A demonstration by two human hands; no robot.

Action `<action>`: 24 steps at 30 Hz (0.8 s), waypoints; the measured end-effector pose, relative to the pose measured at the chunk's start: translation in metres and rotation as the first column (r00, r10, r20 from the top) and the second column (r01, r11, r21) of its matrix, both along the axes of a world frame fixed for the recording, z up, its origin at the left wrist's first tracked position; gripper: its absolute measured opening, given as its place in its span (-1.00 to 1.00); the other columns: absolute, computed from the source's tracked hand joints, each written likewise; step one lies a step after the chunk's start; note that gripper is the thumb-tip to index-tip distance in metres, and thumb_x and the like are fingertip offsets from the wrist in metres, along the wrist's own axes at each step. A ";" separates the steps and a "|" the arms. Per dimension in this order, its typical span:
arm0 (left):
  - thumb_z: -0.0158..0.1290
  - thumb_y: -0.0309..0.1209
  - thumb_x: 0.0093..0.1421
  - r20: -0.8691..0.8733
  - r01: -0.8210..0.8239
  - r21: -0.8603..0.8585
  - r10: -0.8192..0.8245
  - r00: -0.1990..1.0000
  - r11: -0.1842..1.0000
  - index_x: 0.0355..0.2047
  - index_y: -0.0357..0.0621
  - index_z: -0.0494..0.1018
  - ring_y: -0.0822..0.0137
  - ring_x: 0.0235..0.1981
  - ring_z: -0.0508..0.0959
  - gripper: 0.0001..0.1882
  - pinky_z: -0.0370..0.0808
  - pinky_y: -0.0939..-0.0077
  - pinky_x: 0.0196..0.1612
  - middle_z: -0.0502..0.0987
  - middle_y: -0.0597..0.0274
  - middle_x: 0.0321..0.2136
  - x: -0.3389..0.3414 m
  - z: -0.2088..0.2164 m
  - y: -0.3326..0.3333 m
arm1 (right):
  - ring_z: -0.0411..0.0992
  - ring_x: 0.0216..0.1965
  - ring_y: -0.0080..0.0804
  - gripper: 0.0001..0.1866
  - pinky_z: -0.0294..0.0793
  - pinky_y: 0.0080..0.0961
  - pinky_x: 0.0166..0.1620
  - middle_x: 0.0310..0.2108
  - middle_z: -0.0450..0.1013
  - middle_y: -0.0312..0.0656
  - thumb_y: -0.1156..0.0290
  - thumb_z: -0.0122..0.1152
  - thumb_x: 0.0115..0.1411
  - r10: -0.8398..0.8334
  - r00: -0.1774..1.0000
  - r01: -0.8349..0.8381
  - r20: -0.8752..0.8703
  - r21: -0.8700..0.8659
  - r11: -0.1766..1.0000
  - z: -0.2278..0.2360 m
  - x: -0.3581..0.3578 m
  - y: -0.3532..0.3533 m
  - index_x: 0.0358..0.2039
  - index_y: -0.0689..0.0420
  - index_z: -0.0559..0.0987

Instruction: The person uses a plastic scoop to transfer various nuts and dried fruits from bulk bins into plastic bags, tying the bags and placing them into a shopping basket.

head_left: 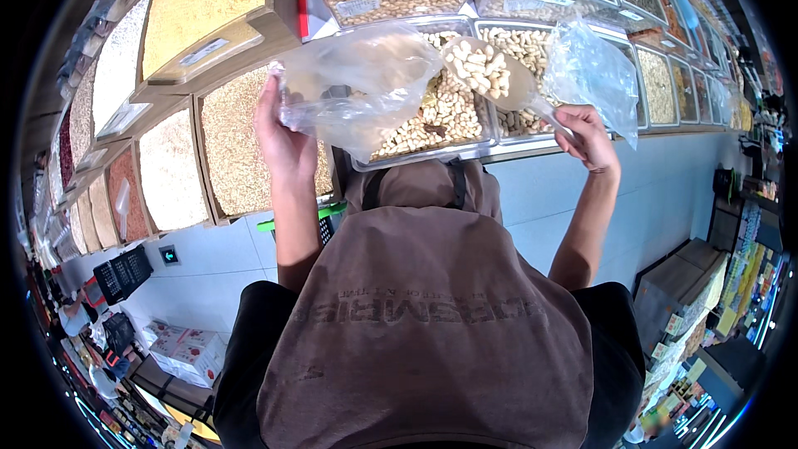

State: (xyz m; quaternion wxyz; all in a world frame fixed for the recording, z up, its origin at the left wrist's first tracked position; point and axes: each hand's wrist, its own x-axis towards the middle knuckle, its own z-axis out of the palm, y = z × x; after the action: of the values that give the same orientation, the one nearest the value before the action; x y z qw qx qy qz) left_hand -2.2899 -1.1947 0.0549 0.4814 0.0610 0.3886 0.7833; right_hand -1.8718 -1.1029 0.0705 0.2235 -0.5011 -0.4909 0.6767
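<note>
My left hand (pixel 285 133) grips the edge of a clear plastic bag (pixel 357 66), which spreads out to the right over a bin of unshelled peanuts (pixel 445 116). In my right hand (pixel 588 137) is the handle of a translucent scoop (pixel 522 90). A heap of peanuts (pixel 478 68) fills the scoop's bowl, close to the right side of the bag. Whether the scoop's tip touches the bag I cannot tell. Another crumpled clear bag (pixel 588 71) lies over the bins just beyond my right hand.
Wooden bins of grain (pixel 241 137) stand to the left, with a raised bin of yellow grain (pixel 204 12) behind. More peanut bins (pixel 399 0) rise at the back. A green-handled basket (pixel 326 220) is by my left forearm. Stacked boxes (pixel 189 353) sit at lower left.
</note>
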 end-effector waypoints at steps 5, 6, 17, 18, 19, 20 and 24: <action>0.05 -0.26 0.33 -0.023 0.105 -0.031 -0.106 0.994 0.994 -0.08 -0.12 0.49 0.54 -0.39 0.52 -0.74 0.51 0.53 -0.23 0.56 0.39 -0.36 0.022 0.001 0.001 | 0.16 -0.78 -0.76 -0.72 -0.02 -0.73 -0.70 -0.75 0.37 -0.36 0.31 0.19 0.29 0.181 0.983 -0.184 0.032 0.135 0.974 0.037 -0.035 0.008 -0.28 0.32 0.67; 0.05 -0.23 0.32 -0.032 0.117 -0.024 -0.117 0.993 0.993 -0.08 -0.12 0.49 0.51 -0.33 0.54 -0.73 0.51 0.51 -0.19 0.58 0.37 -0.32 0.026 0.004 0.001 | 0.18 -0.74 -0.76 -0.76 0.03 -0.71 -0.66 -0.74 0.37 -0.38 0.34 0.20 0.29 0.225 0.968 -0.237 0.115 0.107 0.965 0.041 -0.045 0.010 -0.32 0.29 0.67; 0.01 -0.21 0.33 -0.069 0.083 -0.047 -0.086 0.994 0.995 0.06 -0.18 0.45 0.50 -0.28 0.52 -0.60 0.48 0.52 -0.17 0.54 0.32 -0.24 0.029 0.007 -0.005 | 0.52 -0.56 -0.04 -0.65 0.47 -0.26 -0.38 -0.64 0.48 0.06 0.18 0.32 0.16 0.152 0.720 -0.594 0.677 0.488 0.640 0.059 -0.140 -0.014 -0.33 0.28 0.65; 0.01 -0.21 0.34 -0.051 0.071 -0.054 -0.074 0.996 0.996 0.06 -0.18 0.45 0.52 -0.31 0.51 -0.61 0.47 0.55 -0.21 0.54 0.35 -0.26 0.029 0.009 -0.004 | 0.53 -0.55 -0.05 -0.67 0.47 -0.26 -0.39 -0.64 0.49 0.04 0.19 0.33 0.15 0.138 0.749 -0.561 0.648 0.510 0.652 0.059 -0.136 -0.012 -0.32 0.26 0.66; 0.01 -0.21 0.34 -0.051 0.072 -0.054 -0.074 0.996 0.996 0.06 -0.18 0.45 0.52 -0.31 0.51 -0.61 0.47 0.55 -0.21 0.54 0.35 -0.26 0.028 0.008 -0.004 | 0.53 -0.55 -0.05 -0.67 0.47 -0.26 -0.39 -0.64 0.49 0.04 0.19 0.33 0.15 0.138 0.749 -0.561 0.648 0.510 0.652 0.061 -0.132 -0.011 -0.32 0.26 0.66; 0.02 -0.22 0.33 -0.051 0.068 -0.037 -0.070 0.996 0.997 0.06 -0.17 0.45 0.54 -0.34 0.50 -0.62 0.47 0.56 -0.24 0.54 0.36 -0.29 0.025 0.007 -0.004 | 0.51 -0.59 -0.14 -0.68 0.44 -0.30 -0.43 -0.66 0.48 0.00 0.20 0.33 0.15 0.144 0.739 -0.566 0.658 0.490 0.663 0.064 -0.127 -0.011 -0.31 0.25 0.66; 0.05 -0.26 0.32 -0.034 0.131 0.088 -0.128 0.991 0.988 0.04 -0.15 0.47 0.59 -0.43 0.46 -0.65 0.45 0.61 -0.32 0.53 0.41 -0.36 -0.003 -0.011 -0.007 | 0.36 -0.67 -0.46 -0.71 0.32 -0.45 -0.51 -0.73 0.41 -0.17 0.25 0.31 0.17 0.131 0.829 -0.412 0.544 0.436 0.800 0.067 -0.082 -0.007 -0.31 0.26 0.67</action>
State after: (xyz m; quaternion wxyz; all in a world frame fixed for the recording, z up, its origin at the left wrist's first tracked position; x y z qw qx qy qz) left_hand -2.2934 -1.2013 0.0438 0.5226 0.1185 0.3550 0.7661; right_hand -1.9538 -1.1098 0.1374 0.1202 -0.4936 -0.7687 0.3885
